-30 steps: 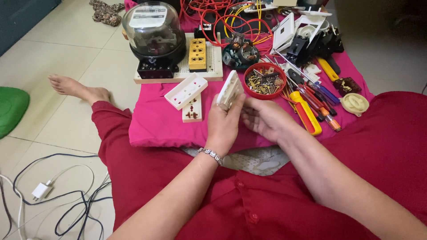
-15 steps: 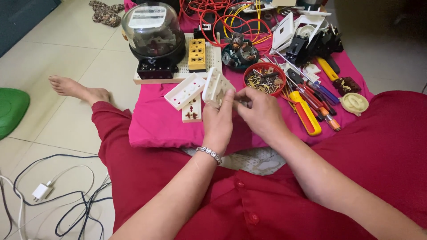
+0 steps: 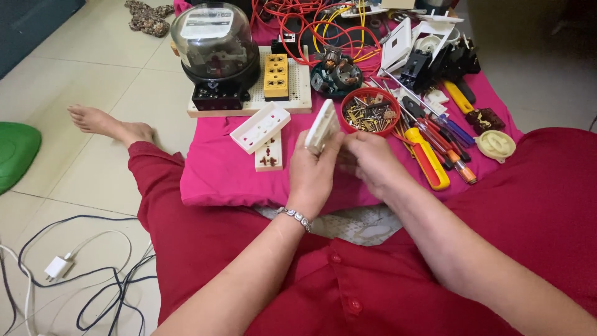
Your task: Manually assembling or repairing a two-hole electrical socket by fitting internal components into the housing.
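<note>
Head view: the left hand [image 3: 314, 171] holds a white switch plate [image 3: 323, 126] upright and on edge, its fingers closed around the lower part of the plate, with a silver bracelet [image 3: 296, 218] at the wrist. The right hand [image 3: 371, 163] is closed in just beside it, fingertips pressed toward the back of the plate; whether they pinch anything small there is hidden. The plate is raised above a pink cloth [image 3: 217, 177] spread on the floor, just in front of a red bowl of screws [image 3: 369, 111]. To the left of the hands, a white socket cover [image 3: 260, 127] lies tilted across a small white socket base [image 3: 268, 152]. Behind these a board [image 3: 298, 102] carries a glass-domed electric meter [image 3: 214, 46] and a yellow outlet block [image 3: 276, 76]. To the right of the bowl lie screwdrivers [image 3: 435, 140] with red, blue and yellow handles, and a cream round fitting [image 3: 495, 145] near the cloth's edge. A tangle of orange wire [image 3: 314, 28] sits at the far side. A white charger [image 3: 58, 267] with dark cables lies on the tiled floor at the lower left.
</note>
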